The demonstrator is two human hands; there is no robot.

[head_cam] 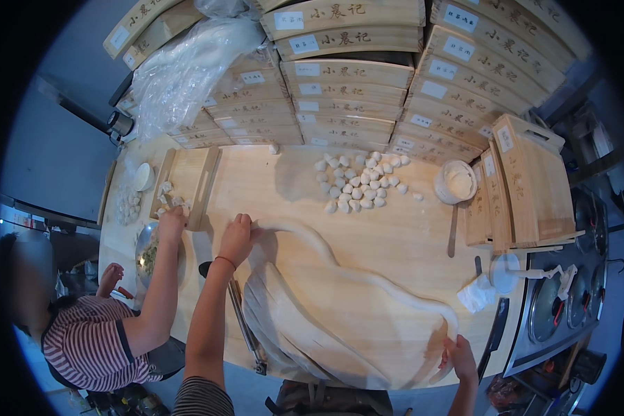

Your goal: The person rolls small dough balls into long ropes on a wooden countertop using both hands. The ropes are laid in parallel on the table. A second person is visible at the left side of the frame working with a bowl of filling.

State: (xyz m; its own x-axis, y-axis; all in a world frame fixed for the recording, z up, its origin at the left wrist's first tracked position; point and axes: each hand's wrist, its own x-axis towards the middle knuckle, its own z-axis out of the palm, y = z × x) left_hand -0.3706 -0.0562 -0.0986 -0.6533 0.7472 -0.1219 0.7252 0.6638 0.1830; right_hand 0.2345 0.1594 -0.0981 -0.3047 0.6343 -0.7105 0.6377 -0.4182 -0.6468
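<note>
A long rope of pale dough [338, 265] snakes across the wooden worktop. At its upper left end my left hand [238, 240] is closed around the dough. My right hand [456, 356] grips the rope near its lower right end, by the table's front edge, and a short tail of dough hangs past the fingers. Between the rope and the front edge lies a crumpled pale cloth [296, 333]. Beyond the rope, many small dough pieces [361, 182] are spread in a loose cluster.
A co-worker's hand [171, 223] is at a wooden tray [208, 182] on the left, beside a metal bowl of green filling [148, 255]. A tub of white powder [455, 182], a knife [496, 325] and a stove [551, 312] are at right. Stacked wooden boxes [348, 93] line the back.
</note>
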